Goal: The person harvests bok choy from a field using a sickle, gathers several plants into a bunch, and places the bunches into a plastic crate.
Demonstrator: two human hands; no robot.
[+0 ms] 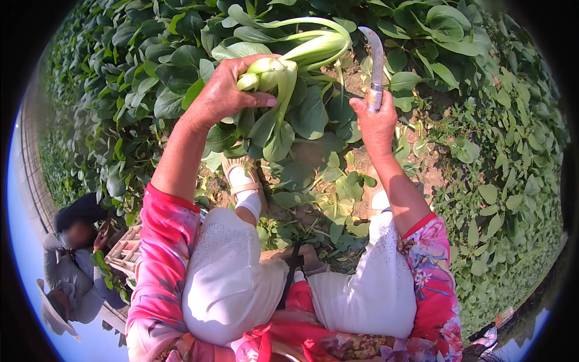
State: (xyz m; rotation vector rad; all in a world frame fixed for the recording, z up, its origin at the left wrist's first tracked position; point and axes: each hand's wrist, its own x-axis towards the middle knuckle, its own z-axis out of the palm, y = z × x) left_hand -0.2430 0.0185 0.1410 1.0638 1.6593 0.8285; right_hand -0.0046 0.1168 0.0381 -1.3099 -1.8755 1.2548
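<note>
Several pale green bok choy heads are bunched in my left hand, their bases towards me and the thumb across the stems. Some of their leaves hang down below the hand; other stalks bend away to the right. My right hand is closed round the handle of a curved harvesting knife, its blade pointing up and away from me, apart from the bunch. Beneath both hands are growing bok choy plants and loose leaves on the soil.
Dense bok choy plants stand ahead and to the left; low leafy plants cover the right. My shoes are on the soil, with a wooden piece between my legs. A co-worker is beside a slatted crate at lower left.
</note>
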